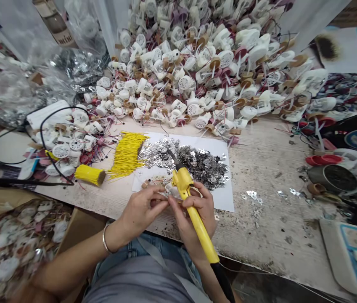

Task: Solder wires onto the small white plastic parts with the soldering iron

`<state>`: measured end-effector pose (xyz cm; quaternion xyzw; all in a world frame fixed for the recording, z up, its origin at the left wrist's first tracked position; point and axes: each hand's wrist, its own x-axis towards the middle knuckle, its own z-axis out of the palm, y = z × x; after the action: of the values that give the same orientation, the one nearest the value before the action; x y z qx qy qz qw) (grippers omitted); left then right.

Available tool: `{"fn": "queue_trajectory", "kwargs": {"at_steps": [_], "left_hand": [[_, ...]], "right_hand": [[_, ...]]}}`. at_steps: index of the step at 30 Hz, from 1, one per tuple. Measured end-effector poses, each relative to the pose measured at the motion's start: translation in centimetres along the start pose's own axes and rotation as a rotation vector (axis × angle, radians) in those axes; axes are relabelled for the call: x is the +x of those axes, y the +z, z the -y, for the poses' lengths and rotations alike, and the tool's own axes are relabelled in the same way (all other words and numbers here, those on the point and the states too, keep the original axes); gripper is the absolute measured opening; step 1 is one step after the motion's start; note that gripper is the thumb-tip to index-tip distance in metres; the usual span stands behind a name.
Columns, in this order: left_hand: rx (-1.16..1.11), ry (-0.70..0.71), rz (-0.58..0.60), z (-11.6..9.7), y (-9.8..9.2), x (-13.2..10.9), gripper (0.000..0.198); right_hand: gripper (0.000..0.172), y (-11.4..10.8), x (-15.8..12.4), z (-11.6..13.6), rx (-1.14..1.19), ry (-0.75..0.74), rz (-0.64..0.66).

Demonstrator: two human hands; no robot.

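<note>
My right hand (194, 214) is closed around a yellow soldering iron (194, 214), whose dark tip (172, 156) points away from me over a heap of small silver metal tabs (194, 162). My left hand (142, 206) pinches a small white part against the fingertips of the right hand, just above the table's near edge. A white sheet (220, 198) lies under the tabs. Left of it lie a fanned bunch of yellow wires (128, 153) and a tight yellow wire bundle (88, 174).
A big pile of white plastic parts with brown rings and thin wires (203, 67) fills the back of the worn table (269, 176). Black cables (44, 143) and clear bags (23, 84) sit at the left, a box of parts (11, 244) lower left, cups and a white-blue device (351, 252) at the right.
</note>
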<state>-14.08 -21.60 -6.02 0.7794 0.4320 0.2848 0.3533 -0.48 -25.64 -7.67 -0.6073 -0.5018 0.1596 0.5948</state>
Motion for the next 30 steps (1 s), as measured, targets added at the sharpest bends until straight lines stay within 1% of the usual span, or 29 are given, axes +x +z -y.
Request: {"fn": "queue_trajectory", "kwargs": {"at_steps": [1, 2, 4, 6, 7, 10, 11, 14, 17, 18, 20, 21, 23, 25, 27, 30], "left_hand": [[-0.002, -0.005, 0.002, -0.1, 0.0, 0.1, 0.013], [0.003, 0.003, 0.012, -0.2, 0.0, 0.2, 0.010], [0.021, 0.004, 0.027, -0.4, -0.1, 0.3, 0.012], [0.027, -0.039, 0.026, -0.5, 0.0, 0.4, 0.010], [0.026, -0.070, 0.030, -0.6, 0.0, 0.4, 0.009], [-0.005, -0.139, 0.069, -0.8, -0.1, 0.5, 0.010], [-0.024, -0.159, 0.089, -0.9, -0.2, 0.5, 0.011], [-0.088, -0.217, 0.151, -1.1, -0.5, 0.8, 0.012], [-0.130, -0.259, 0.191, -1.2, -0.8, 1.0, 0.012], [-0.129, -0.267, 0.200, -1.1, -0.9, 1.0, 0.012], [-0.095, -0.256, 0.207, -0.9, -0.9, 0.9, 0.013], [-0.057, -0.235, 0.191, -0.7, -0.9, 0.7, 0.013], [0.038, -0.183, 0.138, -0.4, -0.9, 0.3, 0.013], [0.112, -0.157, 0.107, -0.1, -0.9, 0.0, 0.013], [0.109, -0.179, 0.157, 0.0, -1.0, -0.1, 0.013], [0.028, -0.273, 0.258, -0.2, -1.4, 0.4, 0.015]], "right_hand": [[0.020, 0.1, 0.0, -0.1, -0.008, 0.004, -0.005], [0.020, 0.1, -0.1, -0.3, -0.016, -0.001, -0.008], [0.020, 0.0, -0.3, -0.5, -0.041, -0.043, -0.046], [0.021, -0.1, -0.5, -0.6, -0.072, -0.103, -0.112], [0.021, -0.2, -0.6, -0.6, -0.079, -0.134, -0.107], [0.018, -0.4, -0.8, -0.5, -0.029, -0.185, 0.036], [0.019, -0.4, -0.8, -0.5, -0.004, -0.191, 0.063], [0.022, -0.6, -0.6, -0.5, 0.034, -0.206, 0.059], [0.021, -0.8, -0.3, -0.5, 0.047, -0.211, 0.143], [0.020, -0.9, -0.2, -0.5, 0.054, -0.194, 0.139], [0.020, -1.2, -0.1, -0.5, 0.066, -0.138, 0.068], [0.019, -1.5, -0.2, -0.6, 0.063, -0.121, 0.035], [0.019, -2.4, -0.3, -0.7, 0.039, -0.135, 0.020], [0.030, -3.6, -0.6, -0.7, -0.009, -0.203, 0.064], [0.038, -5.1, -1.0, -0.6, -0.074, -0.252, 0.134], [0.031, -7.2, -2.1, -0.4, -0.120, -0.238, 0.209]]}}
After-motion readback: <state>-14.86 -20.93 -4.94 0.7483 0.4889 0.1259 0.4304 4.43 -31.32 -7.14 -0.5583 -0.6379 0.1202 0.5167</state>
